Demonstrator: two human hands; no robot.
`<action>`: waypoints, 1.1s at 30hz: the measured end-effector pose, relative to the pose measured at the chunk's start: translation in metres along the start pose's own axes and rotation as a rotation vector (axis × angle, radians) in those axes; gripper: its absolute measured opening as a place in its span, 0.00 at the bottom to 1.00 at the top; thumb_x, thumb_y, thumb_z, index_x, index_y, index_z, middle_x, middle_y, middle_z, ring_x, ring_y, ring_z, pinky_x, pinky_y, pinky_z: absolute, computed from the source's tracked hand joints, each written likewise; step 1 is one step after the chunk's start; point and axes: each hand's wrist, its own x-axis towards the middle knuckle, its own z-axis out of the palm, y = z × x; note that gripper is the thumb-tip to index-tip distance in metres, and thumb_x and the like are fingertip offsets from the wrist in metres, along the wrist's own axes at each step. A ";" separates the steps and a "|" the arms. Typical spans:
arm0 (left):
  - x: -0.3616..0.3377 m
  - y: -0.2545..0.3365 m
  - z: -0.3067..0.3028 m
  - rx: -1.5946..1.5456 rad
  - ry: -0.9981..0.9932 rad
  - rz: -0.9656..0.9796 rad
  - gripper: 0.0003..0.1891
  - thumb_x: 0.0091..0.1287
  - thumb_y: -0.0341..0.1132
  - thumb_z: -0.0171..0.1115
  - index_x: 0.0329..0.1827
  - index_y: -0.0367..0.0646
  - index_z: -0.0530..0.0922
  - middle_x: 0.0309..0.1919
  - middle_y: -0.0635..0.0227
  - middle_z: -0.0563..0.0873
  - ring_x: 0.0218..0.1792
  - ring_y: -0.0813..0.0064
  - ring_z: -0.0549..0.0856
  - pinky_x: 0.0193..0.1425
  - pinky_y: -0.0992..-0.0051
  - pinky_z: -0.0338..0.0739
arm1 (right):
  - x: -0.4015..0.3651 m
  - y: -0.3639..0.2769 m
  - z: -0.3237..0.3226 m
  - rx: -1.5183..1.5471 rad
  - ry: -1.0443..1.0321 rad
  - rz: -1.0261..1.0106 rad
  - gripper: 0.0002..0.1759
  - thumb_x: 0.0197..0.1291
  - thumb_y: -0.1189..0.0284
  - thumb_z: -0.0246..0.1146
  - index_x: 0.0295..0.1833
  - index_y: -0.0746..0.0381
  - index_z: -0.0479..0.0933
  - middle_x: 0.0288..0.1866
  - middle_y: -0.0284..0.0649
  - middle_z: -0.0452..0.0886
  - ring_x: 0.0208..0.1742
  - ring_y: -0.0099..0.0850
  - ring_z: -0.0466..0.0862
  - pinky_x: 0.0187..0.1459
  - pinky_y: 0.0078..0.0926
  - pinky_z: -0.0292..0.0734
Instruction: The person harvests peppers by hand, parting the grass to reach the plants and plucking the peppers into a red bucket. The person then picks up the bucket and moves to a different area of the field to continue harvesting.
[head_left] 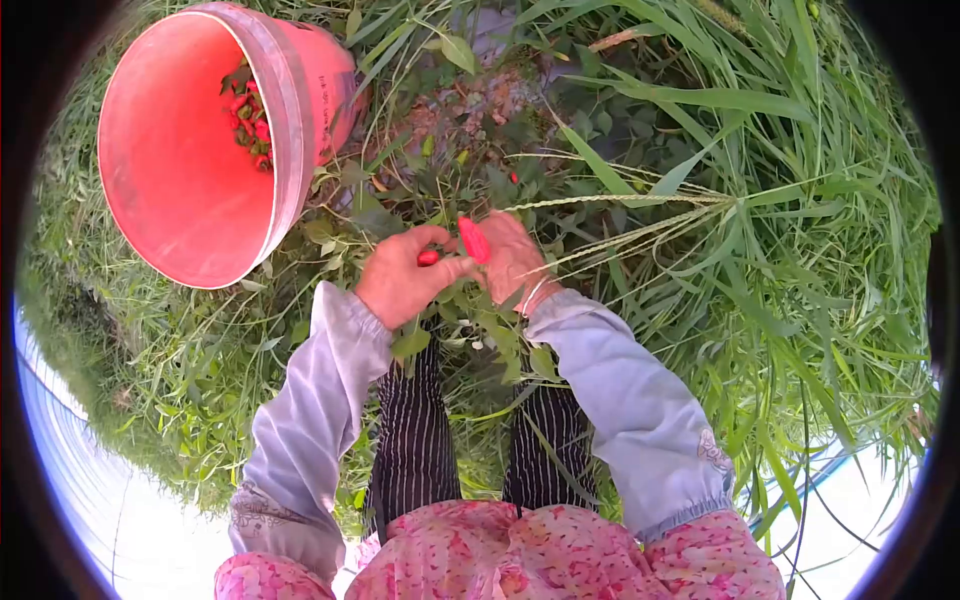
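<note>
My left hand (402, 275) is curled, thumb and index finger forward, with a small red pepper (428, 257) held inside the fingers. Close beside it, my right hand (515, 258) is closed at a larger, brighter red pepper (474, 240), which sits between the two hands. The right fingertips are partly hidden behind that pepper and the leaves. Leafy green stems (480, 318) hang just below both hands. A tilted red bucket (180, 150) lies up and to the left, its mouth facing me, with several red peppers (262, 130) and some dark leaves inside.
Tall grass (800, 200) crowds the right side, and seed-head stalks (640, 200) reach across toward my right hand. Low plants surround the bucket. Another small red pepper (514, 178) shows among the foliage ahead. My striped trouser legs (415, 430) are below the hands.
</note>
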 end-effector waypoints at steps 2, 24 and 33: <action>0.009 0.020 0.003 0.146 -0.070 0.075 0.19 0.55 0.42 0.68 0.45 0.42 0.77 0.25 0.70 0.80 0.29 0.78 0.79 0.36 0.76 0.74 | -0.001 0.001 -0.003 -0.006 -0.075 0.018 0.15 0.46 0.68 0.64 0.42 0.59 0.77 0.39 0.41 0.76 0.48 0.42 0.75 0.63 0.44 0.61; -0.053 0.035 0.048 -0.043 0.199 0.392 0.08 0.55 0.24 0.63 0.33 0.42 0.72 0.29 0.70 0.79 0.25 0.74 0.78 0.30 0.76 0.72 | -0.005 0.008 0.005 -0.019 -0.123 -0.005 0.14 0.50 0.63 0.61 0.42 0.55 0.80 0.36 0.37 0.75 0.45 0.40 0.75 0.61 0.43 0.61; 0.027 0.002 -0.035 -0.411 0.170 0.214 0.05 0.58 0.21 0.55 0.34 0.38 0.76 0.34 0.74 0.79 0.30 0.89 0.70 0.37 0.84 0.69 | -0.017 0.009 0.012 -0.196 -0.161 -0.064 0.18 0.47 0.66 0.64 0.48 0.45 0.79 0.45 0.37 0.75 0.54 0.39 0.73 0.66 0.43 0.60</action>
